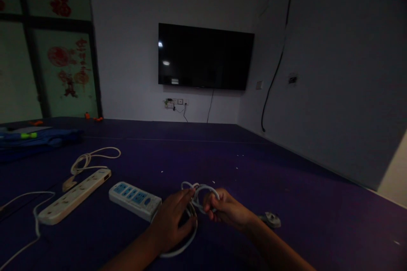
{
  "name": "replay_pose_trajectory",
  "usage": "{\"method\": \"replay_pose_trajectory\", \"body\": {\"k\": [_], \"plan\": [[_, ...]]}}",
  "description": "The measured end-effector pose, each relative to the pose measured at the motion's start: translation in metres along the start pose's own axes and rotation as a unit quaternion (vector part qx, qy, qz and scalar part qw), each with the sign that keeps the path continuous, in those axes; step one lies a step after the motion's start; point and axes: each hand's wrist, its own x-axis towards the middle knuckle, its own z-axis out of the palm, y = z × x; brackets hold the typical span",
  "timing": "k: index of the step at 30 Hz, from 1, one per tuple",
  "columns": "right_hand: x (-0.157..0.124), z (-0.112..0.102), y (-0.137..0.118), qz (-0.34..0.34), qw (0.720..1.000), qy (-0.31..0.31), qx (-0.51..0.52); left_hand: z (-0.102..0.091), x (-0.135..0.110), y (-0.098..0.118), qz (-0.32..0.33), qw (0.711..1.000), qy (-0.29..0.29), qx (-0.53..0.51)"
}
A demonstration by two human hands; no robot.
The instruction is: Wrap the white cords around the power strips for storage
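Note:
A white power strip with blue sockets (135,199) lies on the dark purple floor (241,186). Its white cable (199,194) is gathered into loops just right of it. My left hand (173,222) rests over the lower loops, fingers curled on the cable. My right hand (227,209) pinches the upper loop from the right. The cable's plug (270,219) lies on the floor behind my right wrist.
A second, cream power strip (74,197) with its own coiled cable (90,159) lies to the left. A blue bag (34,139) sits at far left. A wall television (205,56) hangs ahead, with a wall close on the right.

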Motion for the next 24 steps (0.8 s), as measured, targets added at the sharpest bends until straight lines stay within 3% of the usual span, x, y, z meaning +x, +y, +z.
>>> {"method": "replay_pose_trajectory", "body": {"k": [4,8,15,19,24], "plan": [[0.001,-0.008,-0.007,-0.049,0.993,0.102,0.017,-0.001,0.003,-0.001,-0.014,1.000,0.024,-0.002],[0.003,-0.022,-0.021,-0.099,0.968,0.226,0.036,-0.004,0.008,-0.001,-0.011,0.999,0.043,-0.019],[0.007,-0.050,-0.022,-0.143,0.933,0.316,0.097,-0.006,0.012,0.001,-0.012,0.998,0.067,0.004],[0.001,-0.088,-0.018,-0.169,0.890,0.401,0.138,-0.010,0.012,0.000,-0.004,0.997,0.081,0.011],[-0.021,-0.144,-0.010,-0.183,0.862,0.472,-0.008,-0.014,0.012,-0.001,-0.002,0.995,0.096,0.027]]}}
